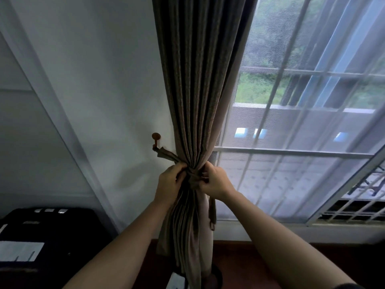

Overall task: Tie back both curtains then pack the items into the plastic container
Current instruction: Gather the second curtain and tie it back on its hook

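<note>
A brown pleated curtain point(198, 90) hangs beside the window, gathered into a narrow bunch at waist height. A matching fabric tieback point(167, 154) runs from a round brown wall hook point(155, 139) around the bunch. My left hand point(169, 182) grips the tieback on the bunch's left side. My right hand point(215, 182) pinches the tieback's knot on the right side. A loose end of the tieback point(212, 213) dangles behind the curtain below my right hand. The plastic container and the second curtain are out of sight.
A window with white bars and sheer netting point(302, 122) fills the right side. A white wall point(100, 80) is on the left. A dark piece of furniture with white papers point(31, 243) stands at lower left. Brown floor shows below the window.
</note>
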{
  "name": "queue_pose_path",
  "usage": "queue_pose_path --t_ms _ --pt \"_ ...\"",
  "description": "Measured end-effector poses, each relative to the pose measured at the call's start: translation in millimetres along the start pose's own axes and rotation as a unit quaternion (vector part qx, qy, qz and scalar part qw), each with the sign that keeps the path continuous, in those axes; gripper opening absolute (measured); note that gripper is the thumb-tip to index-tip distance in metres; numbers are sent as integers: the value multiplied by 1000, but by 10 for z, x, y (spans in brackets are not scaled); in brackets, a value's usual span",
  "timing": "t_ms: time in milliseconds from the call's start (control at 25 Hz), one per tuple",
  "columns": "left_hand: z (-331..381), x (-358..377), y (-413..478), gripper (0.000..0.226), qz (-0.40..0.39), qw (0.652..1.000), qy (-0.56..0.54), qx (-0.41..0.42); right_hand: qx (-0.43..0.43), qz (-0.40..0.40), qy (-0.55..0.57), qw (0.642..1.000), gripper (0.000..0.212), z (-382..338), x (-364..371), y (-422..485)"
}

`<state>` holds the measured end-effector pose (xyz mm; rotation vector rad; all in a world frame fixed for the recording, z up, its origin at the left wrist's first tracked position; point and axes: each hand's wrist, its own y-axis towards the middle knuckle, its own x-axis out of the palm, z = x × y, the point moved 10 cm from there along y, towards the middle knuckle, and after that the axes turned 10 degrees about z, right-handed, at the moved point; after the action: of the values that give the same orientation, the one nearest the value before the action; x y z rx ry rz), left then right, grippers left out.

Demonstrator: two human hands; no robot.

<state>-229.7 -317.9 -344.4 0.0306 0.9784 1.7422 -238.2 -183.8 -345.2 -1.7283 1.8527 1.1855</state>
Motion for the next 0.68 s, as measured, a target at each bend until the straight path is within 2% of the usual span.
queue_pose_path --t_ms 80,200,320,360,440,520,600,680 --pt "18 14 30 19 -36 998 6 55 -27 -24 -26 999 38 -5 -21 -2" --pt "31 98 160 24 -154 983 6 104 -51 -67 -46 995 36 29 10 22" --pt "-41 211 256 17 -283 956 43 67 -66 -106 -58 990 37 -6 34 88" --pt "-50 230 260 16 -290 954 50 50 -64 -111 -55 990 38 1 21 116" --pt "-56 215 217 14 -225 974 39 2 -56 -119 -38 991 36 21 -24 148" --pt "-82 102 84 14 -96 993 -6 -72 -45 -128 -17 991 35 43 -45 145" --pt "-86 -36 -102 14 13 993 -28 -114 -28 -138 8 990 35 90 -27 108" --pt "-13 -50 -233 27 28 994 -26 -103 -9 -145 37 989 36 150 15 68"
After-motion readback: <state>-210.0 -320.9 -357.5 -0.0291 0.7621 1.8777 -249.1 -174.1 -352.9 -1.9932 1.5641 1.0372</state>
